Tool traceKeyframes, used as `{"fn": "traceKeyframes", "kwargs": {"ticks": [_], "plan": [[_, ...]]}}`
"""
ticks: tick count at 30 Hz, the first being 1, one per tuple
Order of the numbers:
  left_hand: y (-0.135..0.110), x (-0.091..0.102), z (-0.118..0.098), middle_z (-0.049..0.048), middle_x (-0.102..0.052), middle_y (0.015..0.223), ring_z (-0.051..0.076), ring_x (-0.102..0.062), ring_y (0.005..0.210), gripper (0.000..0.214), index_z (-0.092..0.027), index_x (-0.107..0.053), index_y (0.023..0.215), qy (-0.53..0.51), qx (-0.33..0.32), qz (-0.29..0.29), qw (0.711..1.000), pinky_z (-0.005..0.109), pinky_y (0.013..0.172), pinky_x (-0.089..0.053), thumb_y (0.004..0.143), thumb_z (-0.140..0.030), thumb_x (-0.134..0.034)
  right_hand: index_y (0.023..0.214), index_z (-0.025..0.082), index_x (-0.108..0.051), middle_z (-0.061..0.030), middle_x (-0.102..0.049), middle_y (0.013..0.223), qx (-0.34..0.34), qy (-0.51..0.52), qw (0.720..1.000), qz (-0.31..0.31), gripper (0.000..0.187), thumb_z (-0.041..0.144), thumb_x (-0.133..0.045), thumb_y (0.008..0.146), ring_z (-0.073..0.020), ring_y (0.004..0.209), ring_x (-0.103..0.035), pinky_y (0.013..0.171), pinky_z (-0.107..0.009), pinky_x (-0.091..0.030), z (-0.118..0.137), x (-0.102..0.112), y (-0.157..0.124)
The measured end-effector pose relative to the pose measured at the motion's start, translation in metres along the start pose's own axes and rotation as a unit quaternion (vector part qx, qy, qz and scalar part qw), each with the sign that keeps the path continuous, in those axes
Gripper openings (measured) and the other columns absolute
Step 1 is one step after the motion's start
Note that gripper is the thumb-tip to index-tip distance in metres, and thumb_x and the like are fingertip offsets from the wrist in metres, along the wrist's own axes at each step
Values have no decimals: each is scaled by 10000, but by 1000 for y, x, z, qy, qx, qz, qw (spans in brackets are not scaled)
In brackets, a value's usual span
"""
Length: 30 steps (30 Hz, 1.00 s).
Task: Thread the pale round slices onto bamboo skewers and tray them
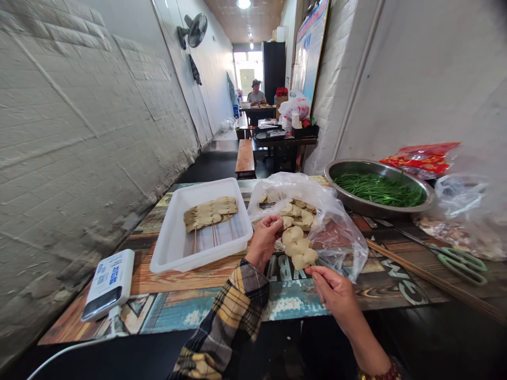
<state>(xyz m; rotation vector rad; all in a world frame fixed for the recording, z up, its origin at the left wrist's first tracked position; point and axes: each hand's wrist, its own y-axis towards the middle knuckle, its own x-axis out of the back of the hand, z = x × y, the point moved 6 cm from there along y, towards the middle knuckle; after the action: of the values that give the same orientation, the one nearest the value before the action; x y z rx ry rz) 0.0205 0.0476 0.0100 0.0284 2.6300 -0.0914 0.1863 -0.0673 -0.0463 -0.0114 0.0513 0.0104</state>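
Note:
My right hand (336, 293) pinches the near end of a thin skewer. Several round, flat beige food slices (299, 248) are threaded on it, overlapping one another. My left hand (264, 240) is closed in a pinch at the skewer's far end, with a beige slice (287, 222) at its fingertips. Behind the hands, a clear plastic bag (340, 232) lies spread out with loose beige slices (303, 211) in it. To the left stands a white plastic tray (158, 253), where several finished skewers (209, 214) lie side by side, sticks pointing toward me.
At the right are a steel basin (420, 208) of green chives (380, 189), green-handled scissors (461, 261), bare skewer sticks (428, 274) and plastic bags (463, 192). A white device with a cable (111, 282) sits at the left edge. Far back, a person (256, 95) sits at another table.

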Motion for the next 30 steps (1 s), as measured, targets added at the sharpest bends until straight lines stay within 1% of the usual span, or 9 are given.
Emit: {"fn": "traceKeyframes", "kwargs": {"ticks": [5, 10, 16, 21, 25, 30], "plan": [[-2, -2, -3, -28, -578, 616, 82, -497, 537, 286, -152, -608, 710, 10, -6, -4, 1000, 205, 517, -376, 567, -304, -803, 921, 137, -686, 67, -401, 441, -1, -14, 1000, -1, 414, 531, -587, 837, -85, 389, -339, 394, -217, -240, 4, -1, 1], [-1, -1, -3, -22, -597, 644, 82, -513, 564, 299, -142, -612, 723, 29, -13, -10, 999, 208, 549, -402, 574, -322, -799, 936, 132, -680, 67, -407, 438, -17, -19, 1000, 4, 455, 561, -592, 815, -86, 380, -344, 379, -211, -239, -3, 0, 3], [2, 0, -1, -33, -575, 617, 73, -483, 548, 289, -140, -607, 714, 50, -22, -12, 998, 204, 546, -387, 570, -312, -789, 949, 129, -666, 71, -402, 451, -20, -18, 1000, 10, 448, 552, -571, 836, -79, 381, -329, 373, -204, -217, -4, -1, 2], [4, 2, 0, -31, -573, 622, 71, -478, 546, 262, -139, -609, 721, 74, -33, -10, 997, 202, 543, -378, 596, -305, -770, 915, 135, -659, 73, -401, 434, -3, -15, 1000, 8, 443, 560, -565, 835, -83, 374, -339, 384, -210, -235, -5, -2, 3], [6, 3, 3, -33, -559, 611, 64, -464, 530, 285, -134, -610, 727, 79, -34, 6, 996, 203, 543, -372, 607, -328, -780, 907, 128, -652, 74, -409, 427, 13, -23, 1000, 12, 454, 564, -538, 851, -84, 371, -348, 393, -212, -255, -7, -2, 6], [8, 4, 5, -15, -601, 669, 74, -491, 547, 369, -134, -624, 837, 73, -29, 6, 997, 209, 546, -376, 594, -349, -800, 915, 126, -648, 68, -430, 440, 18, -42, 999, 15, 441, 548, -529, 867, -88, 393, -373, 413, -210, -278, -7, 0, 6]]}}
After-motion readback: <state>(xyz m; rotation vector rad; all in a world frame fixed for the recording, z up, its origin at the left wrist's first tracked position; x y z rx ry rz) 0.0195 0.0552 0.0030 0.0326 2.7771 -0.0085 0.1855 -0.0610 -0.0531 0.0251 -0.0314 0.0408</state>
